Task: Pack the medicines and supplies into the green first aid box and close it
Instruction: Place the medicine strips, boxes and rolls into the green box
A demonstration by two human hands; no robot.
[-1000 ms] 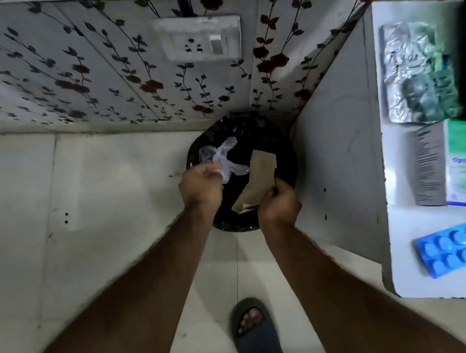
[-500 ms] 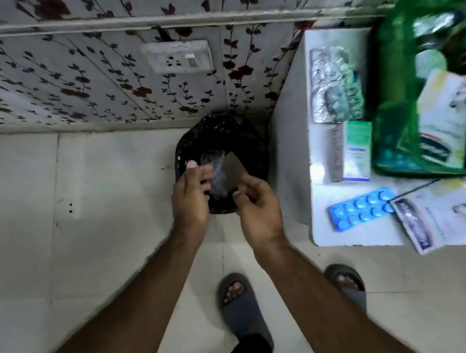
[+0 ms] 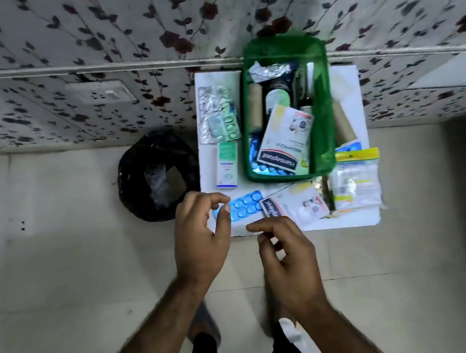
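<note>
The green first aid box [image 3: 324, 116] stands open on a small white table [image 3: 342, 219], with plaster packets, rolls and blister strips inside. On the table lie a blue pill strip [image 3: 246, 206], a green-and-white carton [image 3: 226, 165], silver blister packs [image 3: 216, 114], a plaster packet [image 3: 296, 207] and a clear bag of supplies [image 3: 356, 182]. My left hand [image 3: 202, 237] hovers at the table's front left corner, fingers loosely curled just over the blue strip's left end, holding nothing. My right hand [image 3: 285, 251] is below the table's front edge, fingers apart and empty.
A black-lined waste bin [image 3: 157, 177] with clear wrapping and brown paper inside stands on the tiled floor left of the table. A floral wall with a socket plate [image 3: 100, 92] is behind. A dark object sits at the right edge.
Both hands dropped the clear wrapping and brown paper into the bin, then moved right and toward the table. The view has swung right, so the whole table and green box now show.
</note>
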